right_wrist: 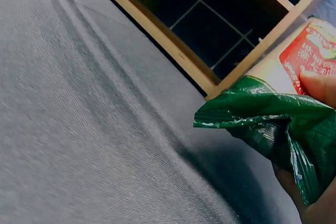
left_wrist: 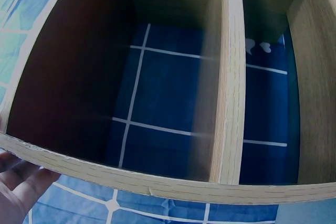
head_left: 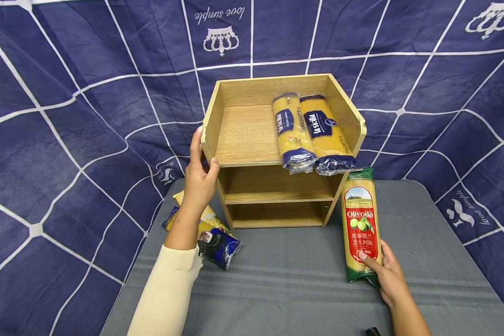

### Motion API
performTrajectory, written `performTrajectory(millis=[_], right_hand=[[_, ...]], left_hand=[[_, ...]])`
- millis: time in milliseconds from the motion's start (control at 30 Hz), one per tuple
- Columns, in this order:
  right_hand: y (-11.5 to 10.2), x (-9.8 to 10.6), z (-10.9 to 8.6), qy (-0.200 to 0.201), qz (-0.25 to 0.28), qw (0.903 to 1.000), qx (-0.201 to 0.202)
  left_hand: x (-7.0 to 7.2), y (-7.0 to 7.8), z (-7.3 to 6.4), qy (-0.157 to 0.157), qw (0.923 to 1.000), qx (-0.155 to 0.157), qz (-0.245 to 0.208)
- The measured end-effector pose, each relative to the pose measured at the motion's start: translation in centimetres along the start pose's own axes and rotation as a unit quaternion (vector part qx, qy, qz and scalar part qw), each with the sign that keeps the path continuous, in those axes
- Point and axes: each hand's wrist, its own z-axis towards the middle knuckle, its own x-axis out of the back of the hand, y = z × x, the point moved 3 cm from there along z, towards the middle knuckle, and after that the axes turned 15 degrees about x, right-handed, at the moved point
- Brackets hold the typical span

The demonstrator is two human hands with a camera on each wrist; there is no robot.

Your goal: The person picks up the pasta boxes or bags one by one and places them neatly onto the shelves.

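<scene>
My left hand (head_left: 200, 179) holds the left side panel of a small wooden shelf (head_left: 249, 135), thumb at the front edge and fingers along the outside. In the left wrist view the fingertips show at the shelf's edge (left_wrist: 131, 179), the rest of the hand cut off. My right hand (head_left: 391, 276) grips the lower end of a green-and-red Olivoilà spaghetti pack (head_left: 361, 219), thumb across its front. The pack stands nearly upright in view, beside the shelf's right side. Its crumpled green end (right_wrist: 262, 108) shows in the right wrist view.
On the shelf's top lie two la Sicilia spaghetti packs (head_left: 293, 130) (head_left: 325, 126), their ends jutting past the front edge. Yellow and blue pasta bags (head_left: 224, 247) lie left of the shelf, partly behind my left arm. A blue cloth (head_left: 109, 140) hangs around the grey surface (head_left: 285, 280).
</scene>
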Motion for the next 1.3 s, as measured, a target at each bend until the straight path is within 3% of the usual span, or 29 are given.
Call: performTrajectory(millis=[267, 733, 1300], right_hand=[[-0.5, -0.4, -0.7, -0.004, 0.042, 0.9991, 0.01], [-1.1, -0.2, -2.2, -0.011, 0.101, 0.9947, 0.016], [-1.8, -0.6, -2.7, -0.043, 0.09, 0.9946, 0.028]], left_hand=[[0.1, 0.2, 0.0, 0.001, 0.9999, -0.015, 0.005], [0.0, 0.3, 0.0, -0.002, 0.9999, -0.01, 0.012], [0.1, 0.2, -0.1, 0.001, 0.9998, -0.008, 0.02]])
